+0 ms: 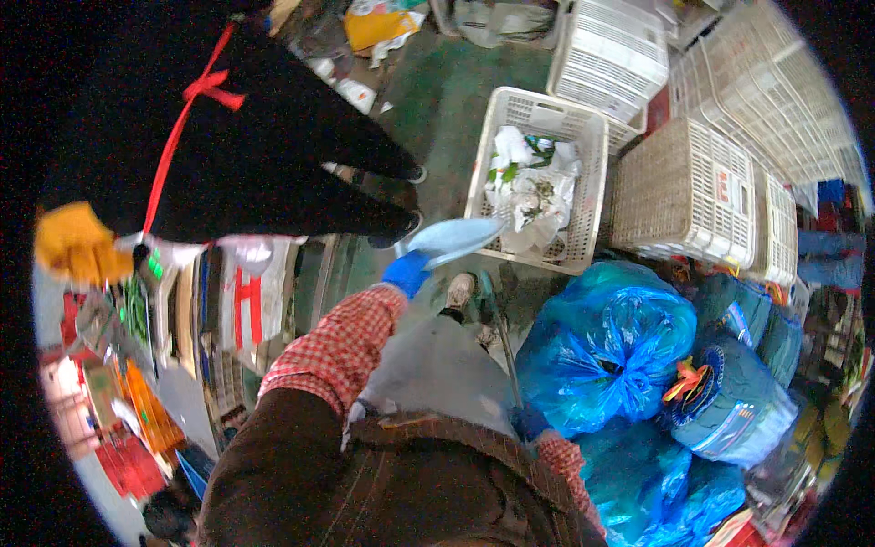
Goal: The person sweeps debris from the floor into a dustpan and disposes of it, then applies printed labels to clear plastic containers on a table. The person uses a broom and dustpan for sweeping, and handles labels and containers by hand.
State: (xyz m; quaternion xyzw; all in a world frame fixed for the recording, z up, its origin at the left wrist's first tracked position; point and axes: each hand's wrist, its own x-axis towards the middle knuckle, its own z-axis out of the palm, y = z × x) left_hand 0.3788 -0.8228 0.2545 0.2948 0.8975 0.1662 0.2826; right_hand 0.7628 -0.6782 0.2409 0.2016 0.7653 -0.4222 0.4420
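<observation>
My left hand (408, 272), in a blue glove and a red checked sleeve cover, grips a shallow light-blue plastic pan (451, 241). The pan is blurred, and its far end overlaps the near left corner of a white plastic crate (595, 184) in view. Inside that crate lie crumpled plastic bags (540, 191) with green leaf scraps. Low by my right hip, my right hand (530, 420), also gloved in blue, is closed around a long thin handle (506, 335). The handle slopes down to the floor beside my shoe; what its lower end carries is unclear.
Blue plastic sacks (608, 342) are heaped at my right, along with a tied blue-green bag (731, 403). White crates (690, 191) stack up behind them. At left stands a person in dark clothes (273, 137) with a red tie and an orange glove (82, 243).
</observation>
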